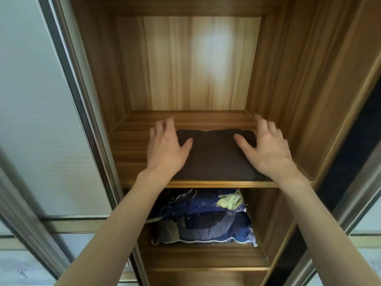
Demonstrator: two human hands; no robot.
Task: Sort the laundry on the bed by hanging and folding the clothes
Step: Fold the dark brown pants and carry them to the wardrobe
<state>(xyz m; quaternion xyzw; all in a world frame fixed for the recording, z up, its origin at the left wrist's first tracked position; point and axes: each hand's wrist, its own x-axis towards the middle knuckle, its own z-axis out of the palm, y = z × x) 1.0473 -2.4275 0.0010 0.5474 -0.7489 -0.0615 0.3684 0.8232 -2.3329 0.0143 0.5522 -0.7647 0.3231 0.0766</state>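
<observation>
Setting: I am looking into an open wooden wardrobe with a pale back panel that carries a soft patch of light; a sliding door with a metal frame stands off to the side of my left arm.

Head view, shelf: the wooden shelf runs under both of my hands, its front edge just short of my wrists.

Head view, folded garment: a dark brown folded garment lies flat on that shelf, between my two hands, its near edge level with the shelf's front lip.

Head view, left hand: my left hand is released, fingers spread and straight, resting along the garment's left edge with the thumb laid on top of the cloth; the fingertips reach past the far corner onto bare wood.

Head view, right hand: my right hand is released too, fingers spread, the thumb lying on the cloth near its far right corner. The palm covers the garment's right edge, and I cannot tell whether it presses down or only hovers.

Head view, below my forearms: a blue patterned bundle of bedding with yellowish patches fills the compartment under the shelf, between my two forearms.
</observation>
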